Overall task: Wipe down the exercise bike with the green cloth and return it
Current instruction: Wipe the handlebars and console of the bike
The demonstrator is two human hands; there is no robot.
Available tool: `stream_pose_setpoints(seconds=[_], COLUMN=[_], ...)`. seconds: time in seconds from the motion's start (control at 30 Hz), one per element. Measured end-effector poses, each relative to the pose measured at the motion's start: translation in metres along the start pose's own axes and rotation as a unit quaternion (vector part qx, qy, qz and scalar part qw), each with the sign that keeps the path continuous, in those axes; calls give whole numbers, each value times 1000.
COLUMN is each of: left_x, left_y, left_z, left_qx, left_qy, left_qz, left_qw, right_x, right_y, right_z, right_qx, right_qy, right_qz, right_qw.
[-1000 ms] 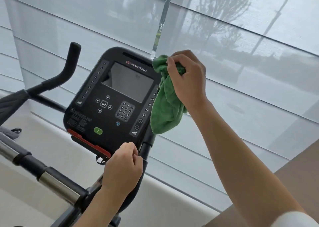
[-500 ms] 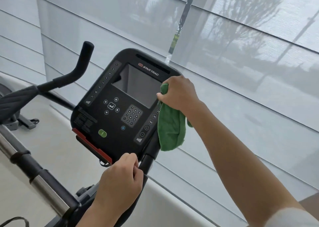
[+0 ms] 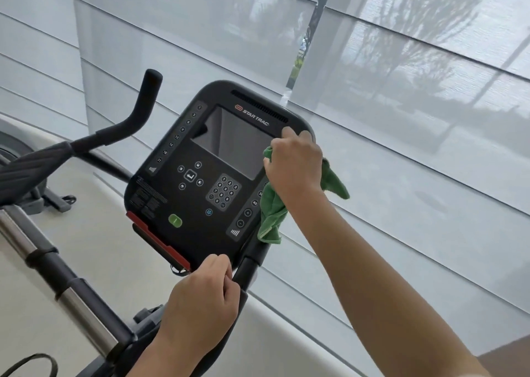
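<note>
The exercise bike's black console (image 3: pixel 198 181) faces me, with a dark screen, a keypad and a green button. My right hand (image 3: pixel 295 164) grips the green cloth (image 3: pixel 272 213) bunched against the console's right edge beside the screen; the cloth's loose end hangs down past the lower right corner. My left hand (image 3: pixel 203 305) is curled round the bike's black handlebar stem just under the console's bottom edge. A black handlebar horn (image 3: pixel 143 110) rises to the left of the console.
A chrome and black bar (image 3: pixel 57 279) of the bike runs diagonally at lower left. Sheer grey window blinds (image 3: pixel 401 118) fill the background behind the console. A pale ledge (image 3: pixel 286 328) runs below the blinds. Another machine's base (image 3: pixel 43 199) stands at far left.
My right hand has brought the cloth down from the console's top right corner onto its right edge beside the screen. The left hand has stayed on the stem.
</note>
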State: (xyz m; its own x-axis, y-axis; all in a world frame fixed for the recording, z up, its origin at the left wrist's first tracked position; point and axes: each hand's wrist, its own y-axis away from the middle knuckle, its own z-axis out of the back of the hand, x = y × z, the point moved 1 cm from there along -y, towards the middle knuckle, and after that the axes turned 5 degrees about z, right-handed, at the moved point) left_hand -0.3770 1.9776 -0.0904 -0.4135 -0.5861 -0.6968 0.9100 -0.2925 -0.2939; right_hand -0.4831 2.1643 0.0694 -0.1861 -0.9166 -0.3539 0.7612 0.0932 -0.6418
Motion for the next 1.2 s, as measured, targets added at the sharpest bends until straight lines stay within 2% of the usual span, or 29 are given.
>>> stream_pose_setpoints(seconds=[0.03,0.1,0.17,0.2,0.23,0.3,0.37,0.4,0.43,0.47,0.5,0.57,0.6,0.67,0.77,0.9,0.97,1.07,1.13,1.2], left_x=[0,-1,-1,-2,-2,-3,-2,-2,-2,-2,-3,-4,-4,-4,-3,-1,0,1,1,1], left_y=[0,1,1,1,1,2,2,2,2,2,3,4,4,3,3,4,4,6,7,7], left_z=[0,1,1,1,1,1,1,0,0,0,0,-1,-2,-2,-3,-3,-2,-2,-1,0], left_qx=[-1,-4,-7,-7,-6,-5,0,1,2,2,2,0,-2,-5,-8,-11,-14,-15,-19,-19], left_qy=[1,2,1,2,3,4,0,-2,-3,-4,-5,-10,-11,-13,-20,-23,-22,-17,-11,-10], left_qz=[-2,-7,-6,-5,-4,-4,-4,-4,-4,-4,-5,-10,-12,-14,-17,-22,-28,-36,-40,-44], left_qw=[1000,1000,1000,1000,1000,1000,1000,1000,1000,1000,1000,1000,1000,1000,1000,999,999,999,999,999], right_x=[-2,-14,-32,-38,-42,-37,-23,-15,-8,-2,1,0,-4,-9,-13,-18,-16,-5,4,11], right_y=[-5,-17,-27,-29,-26,-14,2,10,16,20,24,26,25,20,2,-23,-19,8,33,57], right_z=[2,8,12,12,10,3,-6,-9,-11,-10,-9,-5,-3,0,8,15,14,14,14,10], right_qx=[26,80,145,160,152,63,-48,-92,-125,-144,-147,-130,-117,-77,20,110,83,-32,-66,-49], right_qy=[4,-69,-214,-311,-396,-498,-540,-539,-519,-480,-426,-291,-227,-138,-102,-148,-199,-293,-285,-234], right_qz=[45,92,43,-8,-61,-180,-296,-331,-342,-332,-302,-200,-140,-37,36,-14,-55,-124,-122,-88], right_qw=[999,990,965,937,903,846,787,770,773,799,840,927,957,987,994,983,975,947,948,967])
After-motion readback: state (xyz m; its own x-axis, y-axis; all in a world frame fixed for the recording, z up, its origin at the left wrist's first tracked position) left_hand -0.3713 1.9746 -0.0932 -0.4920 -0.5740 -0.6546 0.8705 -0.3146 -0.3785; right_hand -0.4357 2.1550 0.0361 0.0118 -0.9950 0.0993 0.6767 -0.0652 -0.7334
